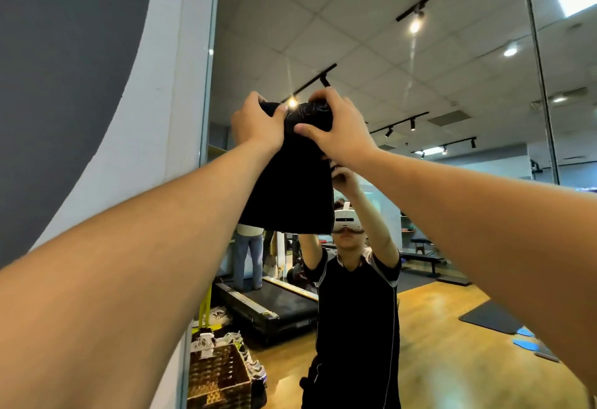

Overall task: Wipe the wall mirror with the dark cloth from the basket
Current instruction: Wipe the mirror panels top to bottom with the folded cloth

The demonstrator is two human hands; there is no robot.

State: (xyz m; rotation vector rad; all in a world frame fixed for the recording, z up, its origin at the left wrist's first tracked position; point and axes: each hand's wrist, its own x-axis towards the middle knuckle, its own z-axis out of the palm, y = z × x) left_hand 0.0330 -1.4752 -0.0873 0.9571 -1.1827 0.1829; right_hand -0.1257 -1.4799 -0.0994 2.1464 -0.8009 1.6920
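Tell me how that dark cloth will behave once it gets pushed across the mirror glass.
The dark cloth is probably floppy: below the left hand and right hand gripping its top, it hangs straight down. It looks light, held overhead without visible strain. On the wall mirror it may bunch unless pressed flat.

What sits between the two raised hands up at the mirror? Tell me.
The bunched top of the dark cloth, gripped by the left hand and right hand, in the head view.
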